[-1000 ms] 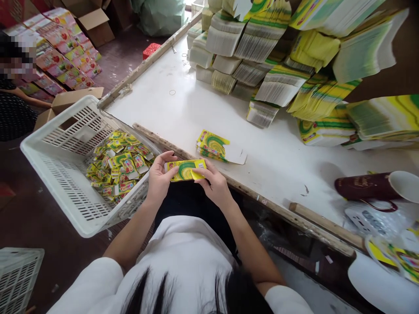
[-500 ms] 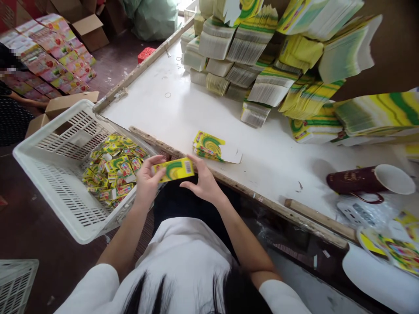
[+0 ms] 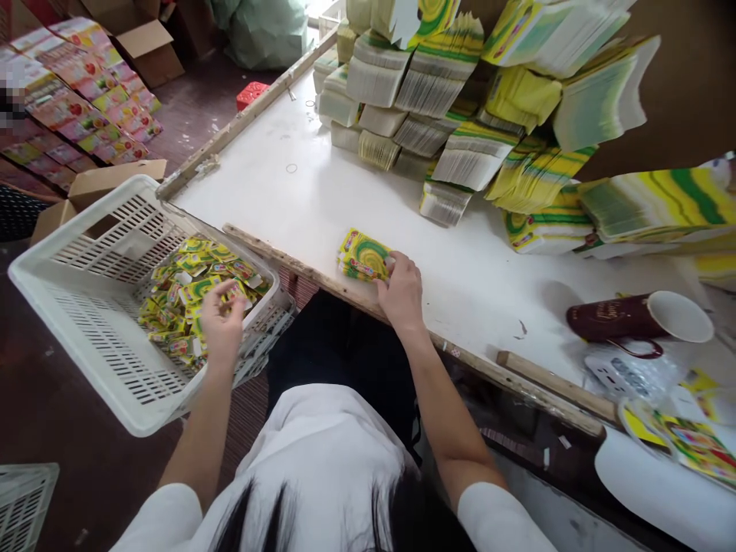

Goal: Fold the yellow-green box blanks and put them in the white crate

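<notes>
Over the white plastic basket (image 3: 109, 360), my left hand (image 3: 221, 326) has its fingers bent and apart, with nothing plainly held in them. Beneath and around its fingertips lies a heap of small yellow and green boxes (image 3: 172, 310). On the table's near edge, my right hand (image 3: 402, 295) grips the right end of a short stack of flat yellow and green cartons (image 3: 362, 254). Its thumb is at the near side and the fingers lie over the top, hiding the cartons' flaps.
Tall piles of flattened cartons (image 3: 431, 84) stand at the back of the white table (image 3: 253, 176). A dark red mug (image 3: 612, 318) lies on its side at right, beside a plastic-wrapped item (image 3: 626, 372). Wooden strips (image 3: 276, 249) edge the table. Pink cartons (image 3: 74, 84) are stacked on the floor at far left.
My left hand has moved left over the basket, and the yellow box it held is out of its fingers. My right hand has moved right onto the carton stack and closed on its end.
</notes>
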`<state>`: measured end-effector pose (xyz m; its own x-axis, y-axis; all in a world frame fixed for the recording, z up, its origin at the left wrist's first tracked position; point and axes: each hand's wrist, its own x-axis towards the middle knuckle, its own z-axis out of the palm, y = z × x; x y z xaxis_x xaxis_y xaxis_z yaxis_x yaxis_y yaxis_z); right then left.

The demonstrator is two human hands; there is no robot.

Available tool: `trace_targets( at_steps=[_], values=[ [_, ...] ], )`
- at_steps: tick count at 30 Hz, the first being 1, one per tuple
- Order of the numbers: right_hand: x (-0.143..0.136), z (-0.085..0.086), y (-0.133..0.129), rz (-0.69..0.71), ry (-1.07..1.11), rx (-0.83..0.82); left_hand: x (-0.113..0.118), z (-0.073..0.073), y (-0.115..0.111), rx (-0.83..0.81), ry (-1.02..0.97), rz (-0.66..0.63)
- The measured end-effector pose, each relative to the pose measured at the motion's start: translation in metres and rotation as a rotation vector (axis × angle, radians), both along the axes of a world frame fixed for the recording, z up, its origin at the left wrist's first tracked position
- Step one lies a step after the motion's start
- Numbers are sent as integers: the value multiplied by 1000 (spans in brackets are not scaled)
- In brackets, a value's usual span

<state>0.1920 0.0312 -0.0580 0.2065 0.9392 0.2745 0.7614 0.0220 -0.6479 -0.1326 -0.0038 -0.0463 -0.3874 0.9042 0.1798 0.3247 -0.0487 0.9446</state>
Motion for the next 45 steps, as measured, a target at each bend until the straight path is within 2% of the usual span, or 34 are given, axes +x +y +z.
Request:
trace_targets(
  at_steps=[1, 3, 5, 6, 8, 10, 13, 15, 19, 21, 23, 25, 27, 29, 31, 34, 37, 39, 41, 43, 45],
  values=[
    [-3, 5, -3, -3, 68, 10, 21, 1, -1, -36, -48, -47],
    [-12, 15, -14, 37, 228, 30, 60, 4, -4, -87, -226, -255],
    [-29, 24, -29, 178, 389, 21, 93, 9, -5, -101, -442, -474],
    [-38, 27, -37, 279, 464, 0, 107, 12, -5, -82, -531, -519],
    [-58, 30, -53, 458, 628, -55, 126, 18, -3, -69, -652, -487],
    [-75, 30, -66, 567, 799, -93, 135, 25, 1, -63, -705, -382],
    [-92, 26, -74, 630, 919, -154, 136, 31, 7, 3, -767, -230],
    [-97, 22, -74, 613, 936, -205, 133, 31, 8, 62, -824, -192],
    [-91, 15, -66, 475, 987, -182, 124, 19, 2, 46, -830, -310],
    [-81, 14, -62, 431, 911, -122, 118, 10, -2, 5, -747, -321],
    [-68, 16, -61, 414, 787, -44, 108, 2, -5, -23, -637, -262],
    [-56, 19, -61, 420, 665, 31, 95, 2, -5, -69, -540, -259],
    [-43, 22, -62, 427, 536, 94, 77, 11, -2, -141, -471, -395],
    [-33, 24, -63, 428, 370, 150, 59, 30, 2, -182, -389, -581],
    [-27, 27, -63, 458, 205, 195, 49, 50, 4, -176, -251, -707],
    [-27, 31, -65, 591, 86, 277, 56, 66, 2, -193, 44, -825],
    [-37, 35, -71, 625, 100, 362, 81, 59, -6, -243, 227, -895],
    [-46, 36, -79, 514, 166, 368, 95, 48, -12, -233, 268, -843],
    [-56, 34, -87, 372, 277, 364, 102, 38, -15, -191, 280, -715],
    [-65, 33, -93, 285, 420, 357, 104, 32, -17, -148, 276, -592],
    [-70, 32, -94, 228, 592, 328, 102, 30, -17, -103, 260, -531]
  ],
)
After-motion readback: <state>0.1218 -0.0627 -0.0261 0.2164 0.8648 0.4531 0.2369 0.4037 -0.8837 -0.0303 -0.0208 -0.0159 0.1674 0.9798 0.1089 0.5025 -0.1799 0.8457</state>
